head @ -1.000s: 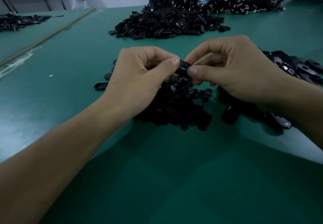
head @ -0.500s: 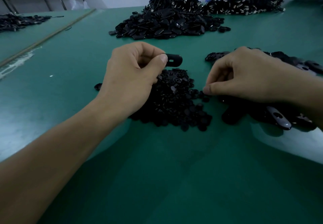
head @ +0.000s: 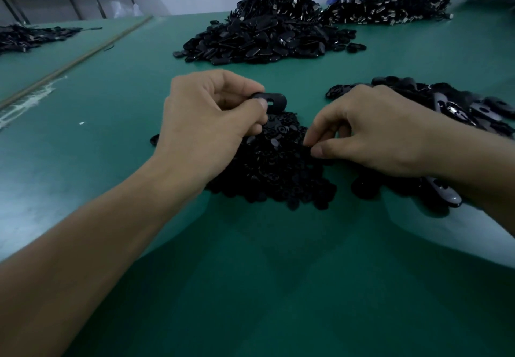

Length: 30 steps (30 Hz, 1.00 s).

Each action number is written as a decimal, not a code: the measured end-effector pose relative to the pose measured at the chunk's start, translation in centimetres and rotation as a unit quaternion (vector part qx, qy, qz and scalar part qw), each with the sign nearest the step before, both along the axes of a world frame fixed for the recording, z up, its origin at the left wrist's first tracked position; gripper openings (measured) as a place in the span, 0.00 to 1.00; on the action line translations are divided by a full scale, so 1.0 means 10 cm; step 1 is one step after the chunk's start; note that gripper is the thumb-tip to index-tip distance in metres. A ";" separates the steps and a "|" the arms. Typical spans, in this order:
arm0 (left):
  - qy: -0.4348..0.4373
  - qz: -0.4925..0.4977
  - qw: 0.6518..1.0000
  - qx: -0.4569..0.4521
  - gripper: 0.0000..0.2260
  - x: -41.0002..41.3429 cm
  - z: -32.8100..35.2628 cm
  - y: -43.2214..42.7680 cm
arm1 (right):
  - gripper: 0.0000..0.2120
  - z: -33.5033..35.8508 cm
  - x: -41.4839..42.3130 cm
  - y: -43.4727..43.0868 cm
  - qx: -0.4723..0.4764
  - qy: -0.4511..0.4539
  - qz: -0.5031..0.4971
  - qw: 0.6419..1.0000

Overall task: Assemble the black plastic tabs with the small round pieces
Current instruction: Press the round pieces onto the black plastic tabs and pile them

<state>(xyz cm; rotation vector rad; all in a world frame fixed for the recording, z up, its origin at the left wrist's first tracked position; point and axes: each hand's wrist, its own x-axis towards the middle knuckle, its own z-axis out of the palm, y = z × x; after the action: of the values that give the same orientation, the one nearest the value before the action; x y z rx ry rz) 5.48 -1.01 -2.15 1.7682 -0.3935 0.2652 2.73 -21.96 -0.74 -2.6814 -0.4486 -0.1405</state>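
My left hand (head: 214, 116) pinches a black plastic tab (head: 274, 100) between thumb and fingers, holding it above a heap of small round black pieces (head: 276, 169) on the green table (head: 250, 287). My right hand (head: 370, 130) reaches into the right side of that heap, thumb and forefinger closing on a small round piece (head: 308, 149) that is barely visible. A pile of loose black tabs (head: 457, 105) lies behind and under my right wrist.
A large mound of black tabs (head: 262, 38) sits farther back at centre. Another heap with metal ends (head: 390, 8) lies at the back right, and a smaller pile (head: 30, 37) at the far left. A thin rod (head: 75, 61) crosses the left side.
The hands were joined on the tab, then parted. My right hand dropped to the tab pile and has now shifted left into the round-piece heap. My left hand keeps the tab.
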 end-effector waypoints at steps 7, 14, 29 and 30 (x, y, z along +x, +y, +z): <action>0.038 -0.017 0.999 -0.030 0.06 -0.02 0.02 -0.02 | 0.04 0.00 -0.02 0.00 0.013 -0.018 -0.002 1.000; 0.045 -0.022 0.998 -0.039 0.07 -0.04 0.02 -0.04 | 0.08 0.04 -0.04 0.04 0.018 -0.044 -0.015 0.999; 0.038 -0.052 0.997 -0.045 0.09 -0.12 0.03 -0.08 | 0.06 0.02 -0.08 0.20 0.330 -0.070 -0.015 0.941; 0.036 -0.054 0.997 -0.047 0.09 -0.12 0.03 -0.09 | 0.06 0.02 -0.08 0.21 0.329 -0.073 -0.014 0.941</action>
<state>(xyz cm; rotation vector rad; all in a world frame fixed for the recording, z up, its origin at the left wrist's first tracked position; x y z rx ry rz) 4.28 -1.86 -1.83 1.6544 -0.4163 0.1396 1.93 -19.87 -0.51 -2.0237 -0.3317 -0.4210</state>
